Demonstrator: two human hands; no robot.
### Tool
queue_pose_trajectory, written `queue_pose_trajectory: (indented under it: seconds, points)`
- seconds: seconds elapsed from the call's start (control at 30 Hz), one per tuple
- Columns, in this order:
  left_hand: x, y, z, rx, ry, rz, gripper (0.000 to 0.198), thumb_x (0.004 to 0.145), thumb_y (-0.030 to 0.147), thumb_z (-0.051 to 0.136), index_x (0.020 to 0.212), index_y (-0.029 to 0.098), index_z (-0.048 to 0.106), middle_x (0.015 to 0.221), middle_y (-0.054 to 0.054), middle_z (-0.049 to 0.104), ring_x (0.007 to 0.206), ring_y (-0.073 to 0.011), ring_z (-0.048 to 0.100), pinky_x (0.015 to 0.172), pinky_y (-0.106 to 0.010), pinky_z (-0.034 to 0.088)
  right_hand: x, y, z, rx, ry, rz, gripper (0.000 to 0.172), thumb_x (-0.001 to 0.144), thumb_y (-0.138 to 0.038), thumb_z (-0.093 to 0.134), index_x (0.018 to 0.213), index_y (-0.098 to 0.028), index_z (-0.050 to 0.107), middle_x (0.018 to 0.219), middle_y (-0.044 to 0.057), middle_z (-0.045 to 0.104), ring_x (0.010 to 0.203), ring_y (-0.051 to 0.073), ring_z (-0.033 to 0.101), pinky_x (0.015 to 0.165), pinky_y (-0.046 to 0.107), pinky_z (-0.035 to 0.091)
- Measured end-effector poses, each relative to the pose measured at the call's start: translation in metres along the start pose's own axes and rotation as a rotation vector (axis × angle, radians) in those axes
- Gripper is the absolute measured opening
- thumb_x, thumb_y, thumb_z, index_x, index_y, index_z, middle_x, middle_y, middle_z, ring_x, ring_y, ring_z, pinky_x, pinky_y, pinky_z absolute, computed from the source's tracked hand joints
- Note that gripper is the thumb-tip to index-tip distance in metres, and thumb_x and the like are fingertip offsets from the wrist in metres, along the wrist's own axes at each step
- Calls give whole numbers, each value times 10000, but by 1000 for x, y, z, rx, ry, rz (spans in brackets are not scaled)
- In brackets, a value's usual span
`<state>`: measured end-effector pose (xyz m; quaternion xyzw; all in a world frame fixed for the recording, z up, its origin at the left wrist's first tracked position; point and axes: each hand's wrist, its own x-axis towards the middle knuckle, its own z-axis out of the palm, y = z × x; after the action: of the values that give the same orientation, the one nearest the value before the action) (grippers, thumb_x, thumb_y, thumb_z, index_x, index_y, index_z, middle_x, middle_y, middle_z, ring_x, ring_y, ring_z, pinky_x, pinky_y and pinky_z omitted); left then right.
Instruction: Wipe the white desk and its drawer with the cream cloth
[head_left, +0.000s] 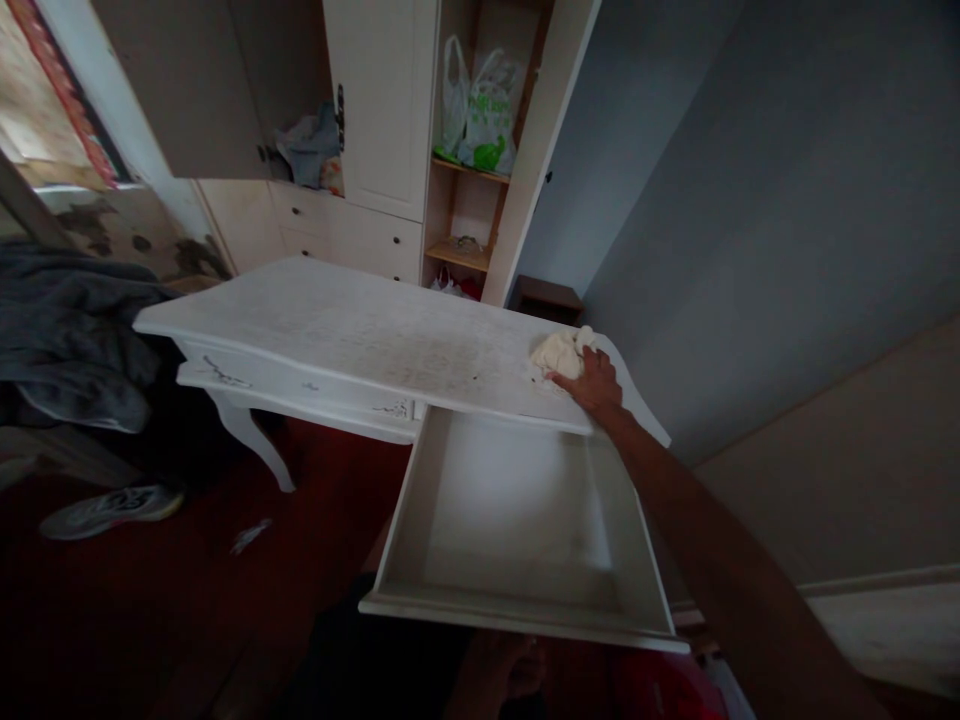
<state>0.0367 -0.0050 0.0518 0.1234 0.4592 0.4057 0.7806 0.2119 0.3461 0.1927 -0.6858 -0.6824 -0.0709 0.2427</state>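
Note:
My right hand (596,385) is closed on a bunched cream cloth (561,355), pressing it onto the right end of a white desk (360,320). Grey smudges and a few dark specks mark the desktop beside the cloth. Under that end, a drawer (517,500) is pulled far out, its bare inside showing. My left hand (523,668) hangs low in shadow just below the drawer front, fingers curled, with nothing seen in them. The drawer front hides part of it.
Behind the desk stands a white wardrobe (382,110) with open doors and a plastic bag (487,115) on a shelf. Dark clothing (67,320) is heaped at left. A shoe (112,510) and a white scrap (250,537) lie on the red floor. A grey wall rises at right.

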Motion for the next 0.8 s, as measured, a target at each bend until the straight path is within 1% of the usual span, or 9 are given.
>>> queue_pose_trajectory:
  seconds: [0.1, 0.23, 0.33, 0.4, 0.53, 0.6, 0.67, 0.73, 0.8]
  points:
    - [3, 0, -3, 8, -2, -22, 597, 463, 598, 874, 778, 116, 716, 764, -123, 740, 714, -230, 692, 740, -368, 549, 0, -6, -7, -40, -43, 48, 825, 679, -666, 690, 1321, -188, 491, 1345, 204, 494, 1163, 374, 530, 879, 492, 473]
    - [8, -2, -9, 18, -36, -33, 651, 402, 620, 887, 786, 120, 724, 769, -119, 746, 728, -238, 697, 734, -366, 546, -7, -20, -18, -29, -2, 21, 590, 713, -433, 712, 1231, -193, 562, 1229, 155, 570, 1049, 329, 596, 845, 446, 498]
    - [10, -7, -11, 43, -40, 37, 716, 404, 699, 844, 808, 118, 735, 783, -125, 745, 721, -239, 692, 702, -359, 541, -21, -28, -22, 104, 90, -73, 491, 702, -334, 687, 1165, -200, 593, 1160, 116, 608, 1017, 300, 607, 869, 427, 501]
    - [11, -10, -12, 68, -31, 90, 742, 423, 733, 816, 829, 118, 738, 796, -129, 742, 725, -242, 689, 701, -364, 543, -36, -33, -25, 216, 145, -174, 463, 701, -307, 665, 1147, -201, 598, 1132, 100, 624, 1022, 287, 608, 898, 417, 499]
    - [10, -12, -11, 62, 1, 101, 736, 431, 723, 822, 845, 120, 735, 822, -135, 739, 725, -252, 691, 712, -381, 554, -87, -42, -41, 306, 163, -400, 456, 720, -315, 668, 1159, -211, 597, 1182, 105, 621, 1097, 273, 597, 941, 389, 495]
    - [9, -12, -9, 42, 21, 115, 741, 431, 725, 819, 855, 123, 735, 840, -137, 743, 732, -258, 695, 706, -379, 556, -120, -45, -52, 257, 103, -450, 421, 748, -339, 680, 1146, -228, 601, 1175, 108, 631, 1080, 265, 611, 903, 372, 513]
    - [6, -11, -6, 27, 36, 136, 756, 423, 740, 810, 856, 124, 736, 837, -134, 747, 735, -262, 696, 697, -373, 555, -151, -44, -59, 185, -1, -455, 354, 764, -366, 689, 1091, -248, 618, 1084, 97, 664, 1016, 267, 639, 836, 362, 533]
    - [5, -10, -3, 19, 38, 147, 765, 424, 758, 796, 843, 120, 739, 825, -134, 750, 728, -256, 692, 696, -367, 553, -176, -37, -57, 98, -119, -406, 302, 764, -340, 692, 1047, -255, 628, 1018, 89, 677, 943, 271, 662, 762, 357, 543]
    - [4, -11, -1, 24, 42, 154, 765, 433, 773, 781, 825, 117, 742, 816, -133, 749, 717, -244, 685, 689, -357, 550, -189, -22, -46, 51, -172, -305, 295, 747, -298, 687, 1034, -255, 628, 1009, 87, 677, 875, 272, 673, 708, 359, 544]
